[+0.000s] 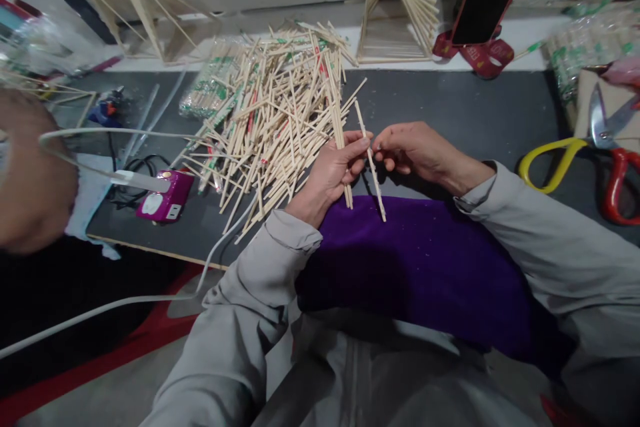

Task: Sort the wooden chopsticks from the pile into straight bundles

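Observation:
My left hand [330, 173] is closed around a few bare wooden chopsticks [348, 196], which point away from me. Between its thumb and fingertips it also pinches one rougher, splintered chopstick [376, 188], tilted apart from the others. My right hand [423, 150] is just right of that stick, thumb and forefinger pressed together; whatever lies between them is too small to make out. Beyond my left hand spreads a large loose pile of chopsticks [280, 113]. Under my hands, a purple cloth [425, 260] with tiny pale crumbs covers my lap and meets the table edge.
Scissors [603, 137] with yellow and red handles lie at right. A purple power adapter [165, 197] with a white cable is at left, near another person's blurred head [35, 173]. Wrapped chopsticks [213, 80] and a twisted stick structure [407, 7] stand at the back.

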Demonstrator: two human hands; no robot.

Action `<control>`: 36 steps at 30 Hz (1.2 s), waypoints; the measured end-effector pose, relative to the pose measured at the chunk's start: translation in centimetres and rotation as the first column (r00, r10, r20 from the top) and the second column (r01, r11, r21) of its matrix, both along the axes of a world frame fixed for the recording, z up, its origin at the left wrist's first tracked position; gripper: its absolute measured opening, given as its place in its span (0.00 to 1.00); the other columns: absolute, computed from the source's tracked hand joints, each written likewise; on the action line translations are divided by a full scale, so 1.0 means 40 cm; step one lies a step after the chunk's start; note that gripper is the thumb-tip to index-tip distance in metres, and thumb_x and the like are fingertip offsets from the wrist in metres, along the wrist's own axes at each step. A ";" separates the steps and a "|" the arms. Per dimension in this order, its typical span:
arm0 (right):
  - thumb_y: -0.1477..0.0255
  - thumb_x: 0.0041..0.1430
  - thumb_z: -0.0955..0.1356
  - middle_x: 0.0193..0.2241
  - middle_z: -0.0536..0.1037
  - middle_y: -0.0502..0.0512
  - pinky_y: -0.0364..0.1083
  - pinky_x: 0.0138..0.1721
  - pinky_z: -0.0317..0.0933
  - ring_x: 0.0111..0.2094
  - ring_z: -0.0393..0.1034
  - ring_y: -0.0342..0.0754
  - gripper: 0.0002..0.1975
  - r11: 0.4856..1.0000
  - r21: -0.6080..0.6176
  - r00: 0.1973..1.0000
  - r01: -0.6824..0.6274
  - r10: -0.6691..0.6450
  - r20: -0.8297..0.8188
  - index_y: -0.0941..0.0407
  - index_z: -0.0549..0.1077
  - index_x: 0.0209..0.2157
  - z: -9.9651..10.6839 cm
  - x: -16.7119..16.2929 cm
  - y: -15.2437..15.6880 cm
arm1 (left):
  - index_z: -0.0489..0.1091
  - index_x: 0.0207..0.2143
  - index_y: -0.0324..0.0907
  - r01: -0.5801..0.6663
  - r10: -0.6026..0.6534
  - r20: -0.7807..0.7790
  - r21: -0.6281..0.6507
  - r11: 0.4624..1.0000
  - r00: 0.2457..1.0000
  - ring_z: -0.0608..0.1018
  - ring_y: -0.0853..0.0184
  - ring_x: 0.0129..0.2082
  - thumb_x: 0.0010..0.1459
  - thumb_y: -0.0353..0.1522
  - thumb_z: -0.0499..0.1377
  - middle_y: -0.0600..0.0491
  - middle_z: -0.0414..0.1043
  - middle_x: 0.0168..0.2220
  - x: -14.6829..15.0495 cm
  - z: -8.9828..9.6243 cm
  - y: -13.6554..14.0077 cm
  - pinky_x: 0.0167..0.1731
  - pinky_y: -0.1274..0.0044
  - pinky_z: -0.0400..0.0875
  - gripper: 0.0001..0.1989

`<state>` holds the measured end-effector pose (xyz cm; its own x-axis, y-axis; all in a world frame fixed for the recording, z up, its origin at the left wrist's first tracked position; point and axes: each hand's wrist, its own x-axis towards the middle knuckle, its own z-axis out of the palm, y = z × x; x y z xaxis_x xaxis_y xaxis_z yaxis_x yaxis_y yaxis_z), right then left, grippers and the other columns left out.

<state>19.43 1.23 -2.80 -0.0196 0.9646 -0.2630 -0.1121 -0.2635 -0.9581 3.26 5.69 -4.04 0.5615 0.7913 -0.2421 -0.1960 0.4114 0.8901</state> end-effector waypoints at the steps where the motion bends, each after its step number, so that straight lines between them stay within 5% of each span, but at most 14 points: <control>1: 0.80 0.49 0.69 0.25 0.75 0.53 0.37 0.12 0.49 0.19 0.65 0.38 0.03 1.000 -0.004 1.000 -0.001 0.001 -0.004 0.60 0.75 0.26 0.001 -0.001 -0.001 | 0.70 0.36 0.38 0.002 -0.002 -0.009 0.000 1.000 1.000 0.60 0.83 0.11 0.57 0.31 0.64 0.60 0.69 0.21 0.000 -0.001 0.000 0.09 0.86 0.43 0.07; 6: 0.76 0.53 0.69 0.26 0.76 0.56 0.37 0.13 0.53 0.21 0.67 0.39 0.03 0.999 0.000 0.997 -0.045 0.045 -0.057 0.61 0.76 0.28 -0.001 0.003 -0.002 | 0.70 0.38 0.38 -0.005 0.006 -0.048 0.005 1.000 0.999 0.60 0.82 0.11 0.57 0.32 0.64 0.60 0.70 0.21 0.002 -0.003 -0.001 0.09 0.85 0.42 0.09; 20: 0.77 0.54 0.71 0.15 0.70 0.50 0.37 0.14 0.49 0.14 0.57 0.35 0.06 0.997 0.078 0.980 -0.001 -0.014 0.200 0.61 0.75 0.24 0.013 -0.003 -0.002 | 0.70 0.42 0.39 0.031 -0.022 -0.112 0.081 0.996 0.994 0.65 0.80 0.13 0.50 0.29 0.69 0.62 0.69 0.19 0.006 -0.016 -0.012 0.11 0.85 0.47 0.17; 25: 0.79 0.52 0.69 0.13 0.66 0.47 0.38 0.16 0.44 0.14 0.54 0.36 0.05 0.994 0.105 0.941 0.038 -0.071 0.332 0.60 0.74 0.24 0.009 -0.007 -0.006 | 0.68 0.35 0.38 -0.015 0.027 -0.210 0.056 0.998 0.977 0.66 0.80 0.12 0.54 0.24 0.65 0.59 0.70 0.19 0.015 -0.008 -0.021 0.11 0.85 0.47 0.08; 36: 0.80 0.50 0.67 0.23 0.73 0.50 0.42 0.30 0.52 0.26 0.62 0.41 0.06 0.884 0.455 0.669 -0.108 -0.274 0.691 0.58 0.75 0.23 -0.017 0.037 0.019 | 0.70 0.40 0.35 0.062 -0.062 -0.156 -0.011 0.998 0.986 0.64 0.82 0.13 0.53 0.23 0.62 0.59 0.70 0.20 0.007 0.006 -0.014 0.11 0.85 0.44 0.11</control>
